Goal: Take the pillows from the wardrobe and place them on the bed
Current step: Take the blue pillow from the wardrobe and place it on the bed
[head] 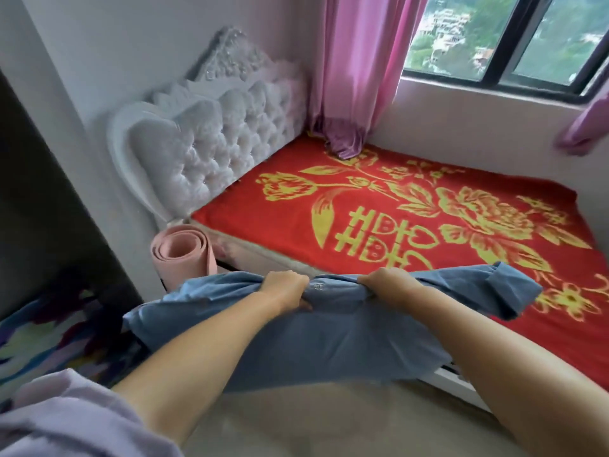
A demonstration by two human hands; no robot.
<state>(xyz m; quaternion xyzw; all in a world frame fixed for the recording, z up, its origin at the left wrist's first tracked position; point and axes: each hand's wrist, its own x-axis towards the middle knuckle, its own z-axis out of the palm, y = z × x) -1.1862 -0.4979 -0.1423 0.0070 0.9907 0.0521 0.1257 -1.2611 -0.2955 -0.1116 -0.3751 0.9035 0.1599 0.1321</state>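
I hold a blue pillow [333,338] in front of me, above the near edge of the bed [428,206]. My left hand [285,286] grips the pillow's top edge left of its middle. My right hand [389,285] grips the same edge a little to the right. The pillow hangs limp and creased, its right end over the mattress and its left end over the floor. The bed is covered with a red blanket patterned with yellow flowers and characters. The wardrobe is not recognisable in view.
A white tufted headboard [211,143] stands at the bed's left end. A rolled pink mat [183,252] leans beside it. Pink curtains [356,70] hang by the window [507,41]. A dark panel [43,206] and a colourful rug [49,338] are at left.
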